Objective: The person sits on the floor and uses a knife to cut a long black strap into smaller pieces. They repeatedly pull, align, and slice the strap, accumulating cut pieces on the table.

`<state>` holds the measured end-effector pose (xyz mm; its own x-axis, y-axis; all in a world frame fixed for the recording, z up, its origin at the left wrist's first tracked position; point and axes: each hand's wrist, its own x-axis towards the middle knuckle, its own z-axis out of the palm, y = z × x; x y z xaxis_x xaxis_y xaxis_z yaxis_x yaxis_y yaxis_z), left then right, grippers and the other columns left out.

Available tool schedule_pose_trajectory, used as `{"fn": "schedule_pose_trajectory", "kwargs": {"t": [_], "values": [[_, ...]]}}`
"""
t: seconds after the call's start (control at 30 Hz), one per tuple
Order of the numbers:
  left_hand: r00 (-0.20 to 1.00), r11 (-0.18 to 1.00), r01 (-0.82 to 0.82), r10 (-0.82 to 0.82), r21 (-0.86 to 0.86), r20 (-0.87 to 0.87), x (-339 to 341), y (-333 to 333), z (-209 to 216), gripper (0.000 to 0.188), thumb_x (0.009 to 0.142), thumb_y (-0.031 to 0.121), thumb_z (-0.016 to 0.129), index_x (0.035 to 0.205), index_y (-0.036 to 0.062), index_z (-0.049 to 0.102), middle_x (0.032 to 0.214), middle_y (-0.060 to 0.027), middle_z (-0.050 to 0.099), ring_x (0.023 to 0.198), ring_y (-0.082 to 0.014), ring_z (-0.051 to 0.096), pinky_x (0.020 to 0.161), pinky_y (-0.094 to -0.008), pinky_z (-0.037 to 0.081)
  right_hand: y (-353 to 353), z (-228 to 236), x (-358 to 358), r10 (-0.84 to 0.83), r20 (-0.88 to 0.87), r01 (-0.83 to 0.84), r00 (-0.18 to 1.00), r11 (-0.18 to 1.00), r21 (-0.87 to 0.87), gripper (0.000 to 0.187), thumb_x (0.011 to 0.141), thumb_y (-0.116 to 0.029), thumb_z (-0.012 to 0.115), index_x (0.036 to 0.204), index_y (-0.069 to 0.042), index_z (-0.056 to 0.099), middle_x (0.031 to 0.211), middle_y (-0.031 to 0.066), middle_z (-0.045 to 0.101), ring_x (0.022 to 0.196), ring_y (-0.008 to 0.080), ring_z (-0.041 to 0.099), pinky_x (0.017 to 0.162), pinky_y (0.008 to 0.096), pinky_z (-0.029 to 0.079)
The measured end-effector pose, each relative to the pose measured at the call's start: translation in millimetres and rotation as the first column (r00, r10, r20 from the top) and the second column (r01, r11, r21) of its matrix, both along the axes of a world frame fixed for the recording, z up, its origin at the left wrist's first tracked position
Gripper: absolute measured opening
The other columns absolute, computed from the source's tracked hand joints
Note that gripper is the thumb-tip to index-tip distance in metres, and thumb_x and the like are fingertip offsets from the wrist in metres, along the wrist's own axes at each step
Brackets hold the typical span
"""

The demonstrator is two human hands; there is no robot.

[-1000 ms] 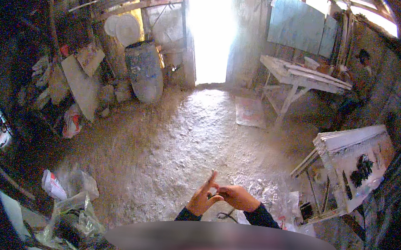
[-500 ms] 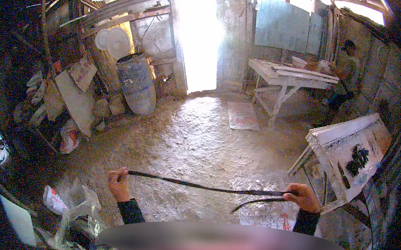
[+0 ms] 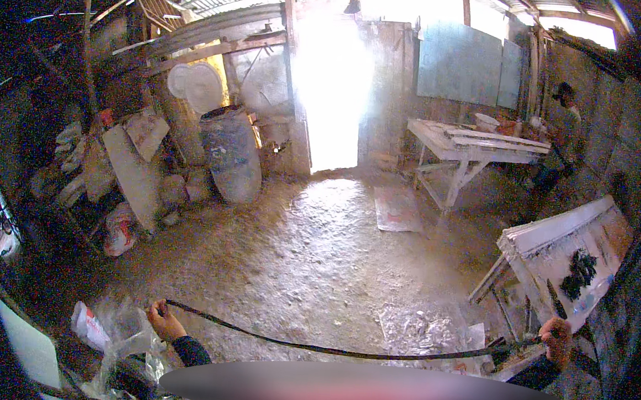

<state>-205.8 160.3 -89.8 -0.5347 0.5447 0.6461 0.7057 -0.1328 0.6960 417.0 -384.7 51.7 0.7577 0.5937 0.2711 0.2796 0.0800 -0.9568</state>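
A long, thin dark strip (image 3: 339,351) stretches between my two hands in front of my body and sags in the middle. Its left end is pinched in my left hand (image 3: 167,321), beside a clear plastic bag (image 3: 127,333). On the other side, my right hand (image 3: 556,341) is closed around the strip, next to the lower edge of a tilted board on a stand (image 3: 554,253). Whether the strip is a strap or a rubber band, I cannot tell. A bunch of black strips (image 3: 578,274) lies on that board.
A wooden table (image 3: 458,152) stands at the back right, with a person (image 3: 562,128) beside it. A blue barrel (image 3: 231,155) and sacks (image 3: 119,230) are at the left. A bright doorway (image 3: 336,97) opens ahead; a flattened sack (image 3: 398,209) lies on the floor.
My hands have moved farther apart, the right one outward towards the tilted board. The strip now spans a longer stretch and sags lower. Its loose tail by my right hand no longer shows.
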Motion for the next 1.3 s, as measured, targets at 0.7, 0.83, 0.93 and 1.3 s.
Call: {"fn": "schedule_pose_trajectory", "kwargs": {"t": [0.7, 0.83, 0.93, 1.3], "values": [[0.027, 0.039, 0.937, -0.999, -0.348, -0.040, 259, -163, 56, 0.073, 0.079, 0.041, 0.060, 0.135, 0.0102, 0.025, 0.133, -0.0107, 0.037, 0.121, -0.0262, 0.036, 0.100, -0.0540, 0.014, 274, -38, -201, 0.671, -0.330, -0.743, 0.664, 0.641, -0.193, 0.021, 0.091, -0.031, 0.047, 0.094, -0.011, 0.052, 0.070, -0.0051, 0.043, 0.060, 0.0040, 0.037, 0.051, 0.0211, 0.033], [-0.190, -0.360, 0.928, -0.681, -0.098, 0.707, 241, -165, 67, 0.046, 0.085, 0.028, 0.058, 0.125, 0.0092, 0.044, 0.105, -0.0040, 0.056, 0.088, -0.0134, 0.054, 0.082, -0.0322, 0.042, 267, -12, -210, 0.743, -0.445, -0.838, 0.500, 0.544, -0.034, 0.020, 0.092, -0.028, 0.046, 0.096, -0.009, 0.050, 0.068, -0.0049, 0.042, 0.057, 0.0037, 0.036, 0.049, 0.0193, 0.030], [-0.165, -0.226, 0.974, -0.661, 0.015, 0.732, 213, -158, 76, 0.034, 0.084, 0.022, 0.059, 0.114, 0.0093, 0.051, 0.084, 0.0020, 0.052, 0.064, -0.0026, 0.041, 0.056, -0.0175, 0.036, 262, -5, -194, 0.779, -0.441, -0.882, 0.446, 0.465, -0.073, 0.017, 0.089, -0.023, 0.052, 0.089, -0.006, 0.054, 0.062, -0.0039, 0.044, 0.053, 0.0044, 0.038, 0.047, 0.0201, 0.030], [0.022, 0.081, 0.992, -0.866, 0.098, 0.499, 186, -136, 90, 0.011, 0.077, 0.009, 0.065, 0.086, 0.0028, 0.062, 0.081, -0.0045, 0.060, 0.059, -0.0078, 0.054, 0.048, -0.0204, 0.044, 231, -14, -152, 0.836, -0.334, -0.855, 0.435, 0.500, 0.139, 0.015, 0.081, -0.015, 0.062, 0.082, -0.001, 0.058, 0.068, 0.0083, 0.061, 0.057, 0.0162, 0.058, 0.050, 0.0278, 0.046]]}}
